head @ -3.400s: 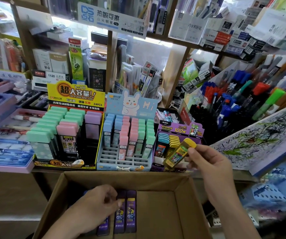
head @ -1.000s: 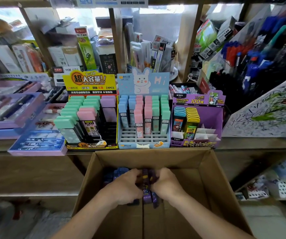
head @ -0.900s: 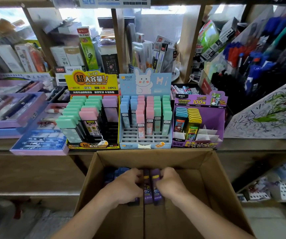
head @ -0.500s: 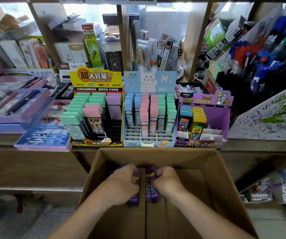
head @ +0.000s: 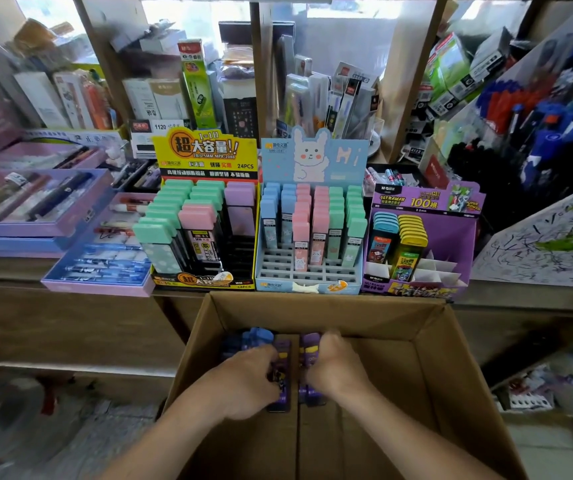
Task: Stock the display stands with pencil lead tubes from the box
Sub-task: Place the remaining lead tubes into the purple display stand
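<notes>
Hands grip purple tubes in box.

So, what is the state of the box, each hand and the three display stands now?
cardboard box: open, flaps up
left hand: grips purple lead tube in box
right hand: grips second purple tube
purple display stand: left two columns stocked, right slots empty
blue rabbit stand: front slots empty
yellow stand: right column's front empty

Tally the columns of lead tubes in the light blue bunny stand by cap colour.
Bunny stand, columns of tubes:
Blue-capped columns: 2
Pink-capped columns: 2
Green-capped columns: 2
Total: 6
</notes>
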`<control>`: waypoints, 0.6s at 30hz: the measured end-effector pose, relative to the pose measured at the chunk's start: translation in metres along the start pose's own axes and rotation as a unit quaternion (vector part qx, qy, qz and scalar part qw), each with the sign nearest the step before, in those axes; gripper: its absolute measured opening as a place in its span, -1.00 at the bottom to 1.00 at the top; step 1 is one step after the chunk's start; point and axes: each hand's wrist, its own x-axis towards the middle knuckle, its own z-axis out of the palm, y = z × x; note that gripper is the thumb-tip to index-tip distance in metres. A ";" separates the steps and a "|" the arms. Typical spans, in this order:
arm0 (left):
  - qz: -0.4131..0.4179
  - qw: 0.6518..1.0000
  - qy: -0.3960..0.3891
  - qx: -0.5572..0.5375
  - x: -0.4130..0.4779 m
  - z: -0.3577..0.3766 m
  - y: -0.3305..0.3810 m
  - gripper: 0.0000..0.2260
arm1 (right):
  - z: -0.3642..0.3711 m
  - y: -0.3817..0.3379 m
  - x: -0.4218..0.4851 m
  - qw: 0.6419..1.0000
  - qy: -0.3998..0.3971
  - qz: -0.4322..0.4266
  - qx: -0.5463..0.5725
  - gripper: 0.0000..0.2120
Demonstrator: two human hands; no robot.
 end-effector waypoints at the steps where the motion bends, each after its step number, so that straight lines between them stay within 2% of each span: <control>1: -0.001 1.000 0.000 0.001 0.000 -0.001 -0.001 -0.61 | -0.002 0.000 -0.001 1.000 0.005 -0.004 -0.017 -0.58; 8: -0.004 0.999 -0.011 -0.042 0.001 -0.005 -0.011 -0.55 | -0.012 -0.002 -0.008 0.993 0.029 -0.022 -0.109 -0.65; 14: 0.006 0.997 0.001 -0.072 -0.001 -0.005 -0.018 -0.57 | -0.003 -0.005 -0.009 0.988 0.026 -0.021 -0.149 -0.58; 18: 0.007 0.996 -0.006 -0.091 -0.003 -0.006 -0.020 -0.58 | -0.010 -0.003 -0.007 0.993 0.004 -0.004 -0.118 -0.77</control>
